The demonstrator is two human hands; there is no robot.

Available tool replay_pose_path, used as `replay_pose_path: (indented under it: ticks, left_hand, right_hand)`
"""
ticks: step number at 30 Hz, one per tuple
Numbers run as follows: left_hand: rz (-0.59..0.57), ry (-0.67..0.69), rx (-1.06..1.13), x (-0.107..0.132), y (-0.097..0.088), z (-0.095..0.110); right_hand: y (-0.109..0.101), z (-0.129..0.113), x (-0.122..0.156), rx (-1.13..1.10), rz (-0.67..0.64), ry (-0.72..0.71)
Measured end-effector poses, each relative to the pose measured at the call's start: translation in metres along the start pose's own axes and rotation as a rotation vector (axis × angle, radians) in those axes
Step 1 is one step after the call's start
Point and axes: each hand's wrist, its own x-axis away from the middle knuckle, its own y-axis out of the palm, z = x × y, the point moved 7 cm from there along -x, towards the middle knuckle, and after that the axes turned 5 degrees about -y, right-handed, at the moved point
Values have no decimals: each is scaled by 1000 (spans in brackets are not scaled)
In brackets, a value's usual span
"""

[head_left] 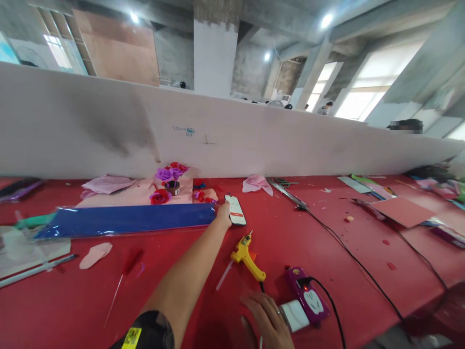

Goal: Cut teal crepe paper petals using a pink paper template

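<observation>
Ahead, in the head view, we stretch our left hand (224, 214) across the red desk (363, 232), fingertips touching the near end of a white phone (235, 209); its screen shows a red bar whose writing is too small to read. The phone lies flat just beside the blue sheet (123, 220). Our right hand (267, 320) rests open, palm down, at the bottom edge, gripping nothing, beside a white block (295, 315) and a purple power strip (308, 295). Blue scribbles on the white partition (109, 126) stay illegible. A yellow tag on our sleeve (131, 338) is cut off. A yellow glue gun (247, 256) lies between the hands.
</observation>
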Motion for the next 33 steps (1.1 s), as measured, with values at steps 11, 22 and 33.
replay_pose_path:
  ticks: [11, 22, 33]
  left_hand:
    - [-179, 202, -215, 91, -37, 19]
    - [687, 836, -1020, 294, -351, 130]
    - [512, 717, -805, 266, -331, 98]
  right_hand:
    - [7, -36, -25, -185, -193, 3]
    - [120, -131, -81, -284, -793, 0]
    - [205, -179, -108, -7, -768, 104]
